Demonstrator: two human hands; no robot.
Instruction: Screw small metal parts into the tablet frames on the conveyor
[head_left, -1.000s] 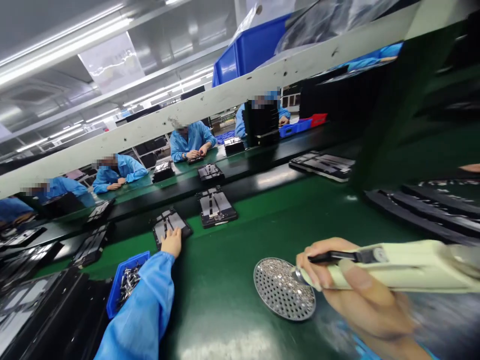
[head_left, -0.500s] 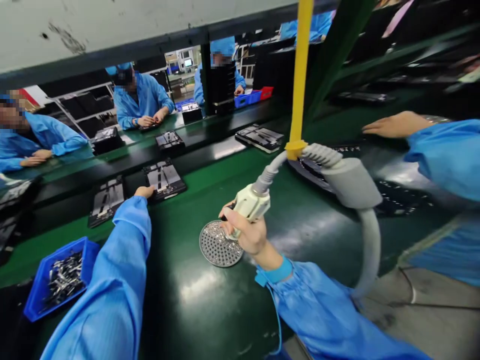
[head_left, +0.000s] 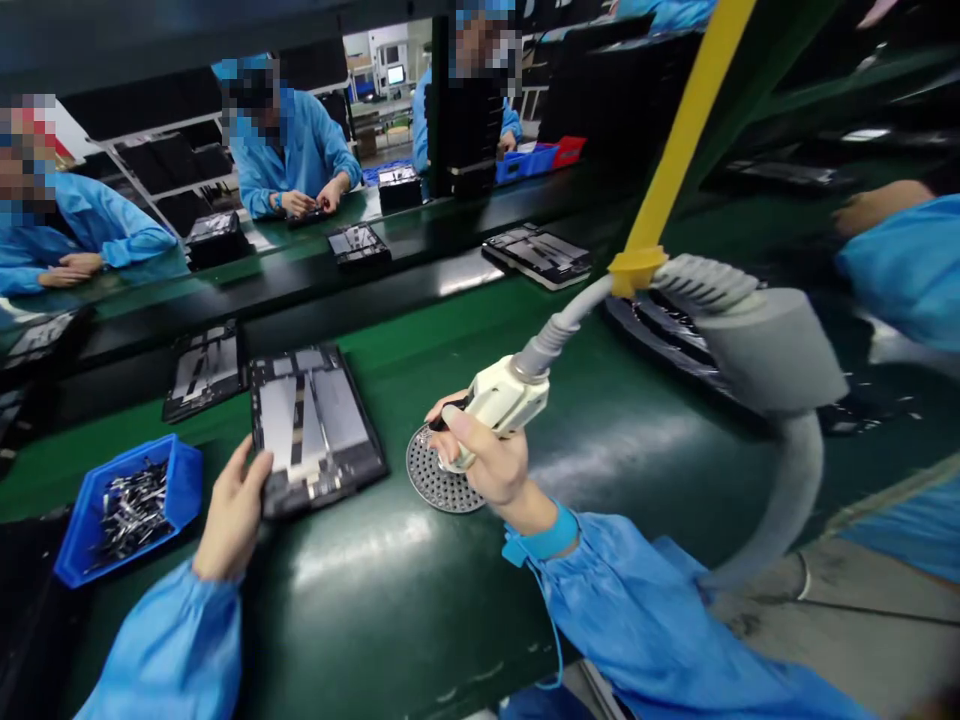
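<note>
Tablet frame (head_left: pixel 315 425): it lies flat on the green belt (head_left: pixel 420 610) straight in front of you. Its near-left corner is in your left hand and its right edge is just beside the screw dish.
Left hand (head_left: pixel 232 512): your thumb lies along the frame's left edge and your fingers curl round the corner, mostly hidden. The grip looks meant to keep the frame from sliding.
Right hand (head_left: pixel 487 465): it is closed round the cream screwdriver (head_left: pixel 502 398), with the forefinger laid along the body. You hold the tool slanted, tip down.
Screw dish (head_left: pixel 435 487): this round, perforated dish lies on the belt under the driver's tip and partly behind your fist. It likely sits there to keep it close to the tool.
Hose (head_left: pixel 765 345): a thick grey sleeve runs from the tool's rear to a yellow hanger (head_left: pixel 675 160), which seems to carry its weight. It loops across your right side.
Blue bin (head_left: pixel 189 488): it holds small metal parts (head_left: pixel 127 510) and stands near your left wrist.
Second frame (head_left: pixel 204 368): it lies just beyond and left of yours.
Neighbour's sleeve (head_left: pixel 900 270): this blue sleeve is at the far right, well apart from your hands.
Far side: people in blue coats sit across the line.
</note>
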